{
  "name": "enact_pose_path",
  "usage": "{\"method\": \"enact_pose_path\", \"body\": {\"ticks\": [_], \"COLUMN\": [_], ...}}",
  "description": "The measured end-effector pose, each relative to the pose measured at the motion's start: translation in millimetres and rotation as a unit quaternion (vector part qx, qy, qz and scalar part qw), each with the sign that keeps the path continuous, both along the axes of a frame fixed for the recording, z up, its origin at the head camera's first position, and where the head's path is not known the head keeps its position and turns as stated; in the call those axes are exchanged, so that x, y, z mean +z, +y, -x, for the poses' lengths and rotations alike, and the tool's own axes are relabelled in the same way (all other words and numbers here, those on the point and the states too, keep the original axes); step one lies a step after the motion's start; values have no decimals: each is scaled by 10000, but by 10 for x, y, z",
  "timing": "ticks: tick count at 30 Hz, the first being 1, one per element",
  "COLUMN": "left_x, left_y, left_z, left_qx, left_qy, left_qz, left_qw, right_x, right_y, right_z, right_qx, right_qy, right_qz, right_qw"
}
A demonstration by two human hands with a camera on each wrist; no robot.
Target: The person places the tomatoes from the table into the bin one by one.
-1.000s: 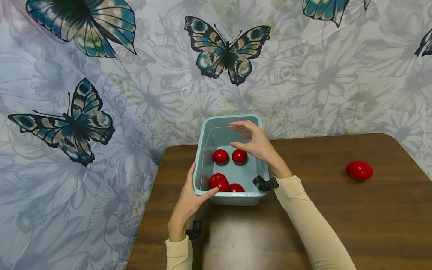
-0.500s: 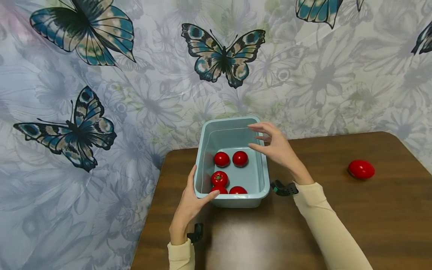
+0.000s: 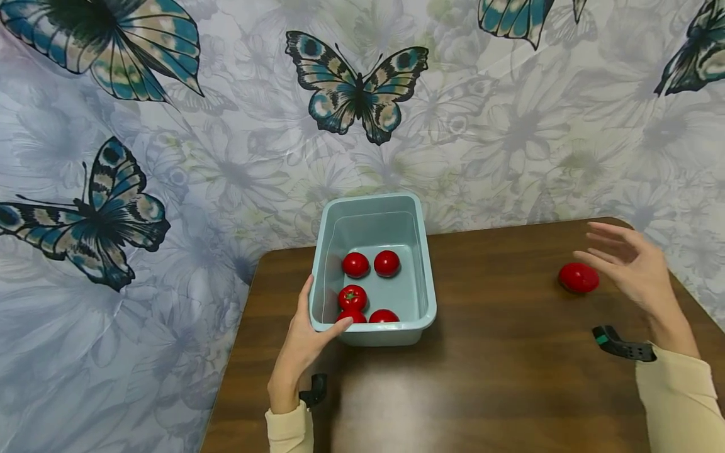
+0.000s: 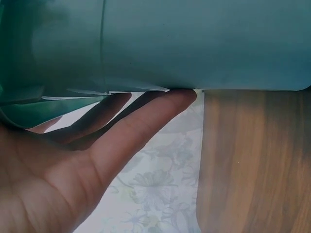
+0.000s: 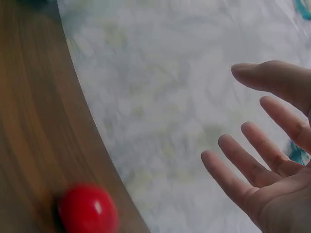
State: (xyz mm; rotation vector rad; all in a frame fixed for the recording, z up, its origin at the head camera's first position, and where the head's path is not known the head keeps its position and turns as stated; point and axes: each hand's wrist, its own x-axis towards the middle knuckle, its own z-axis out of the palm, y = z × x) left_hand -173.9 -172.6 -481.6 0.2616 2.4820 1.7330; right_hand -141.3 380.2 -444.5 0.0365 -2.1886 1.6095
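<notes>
A light blue plastic bin [image 3: 409, 286] stands on the table with several red tomatoes in it, one showing its green stem end [image 3: 352, 296]. My left hand [image 3: 298, 346] holds the bin at its near left corner, thumb over the front rim and fingers along the outer left side. In the left wrist view those fingers [image 4: 141, 124] lie against the bin's wall [image 4: 204, 43]. A single tomato [image 3: 578, 278] lies on the table at the right. Beside and above it hovers my right hand [image 3: 637, 267], fingers spread and holding nothing. The right wrist view shows that tomato [image 5: 89, 208] blurred, apart from the fingers.
The brown wooden table [image 3: 498, 352] has a rounded far right corner and its back edge runs behind the bin. A wall covering with butterflies [image 3: 359, 88] hangs behind and at the left. Each wrist wears a black band [image 3: 623, 346].
My right hand has left the space over the bin and moved right, to the lone tomato. The left hand stays on the bin. The head view has shifted slightly.
</notes>
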Motion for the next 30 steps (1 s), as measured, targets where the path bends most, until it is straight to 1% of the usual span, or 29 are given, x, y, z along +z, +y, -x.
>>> {"method": "enact_pose_path", "body": {"ticks": [2,4,7,10,12,15,17,19,21,24,27,30], "left_x": [7,4,-5,-10,-7,4,8,14,20,24,19,14], "left_y": [-33,-46,-41,-32,-26,-22,-16,-9,-2,6,5,0], "left_z": [-2,-8,-9,6,11,11,-2,-2,3,12,6,-1], "left_qx": [32,69,67,35,12,10,41,48,53,29,55,58], "left_qy": [5,6,21,69,83,55,25,36,58,73,47,35], "left_qz": [39,75,68,52,53,70,79,63,56,45,66,80], "left_qw": [10000,9999,10000,10000,10000,10000,10000,10000,10000,10000,10000,9999], "right_x": [-19,-38,-99,-233,-358,-593,-744,-894,-1023,-1160,-1227,-1256], "right_y": [155,256,343,380,411,478,513,531,518,481,444,418], "right_z": [-39,-65,-84,-71,-48,15,57,100,132,159,159,150], "right_qx": [-160,-410,-597,-736,-855,-982,-947,-910,-1000,-1391,-1699,-1791], "right_qy": [0,-125,-242,-425,-784,-1489,-1953,-2163,-2207,-2025,-1853,-1814], "right_qz": [95,-105,-208,-437,-490,-884,-1242,-1603,-1718,-1763,-1839,-1849], "right_qw": [9998,9990,9977,9954,9920,9800,9682,9588,9549,9532,9503,9491]}}
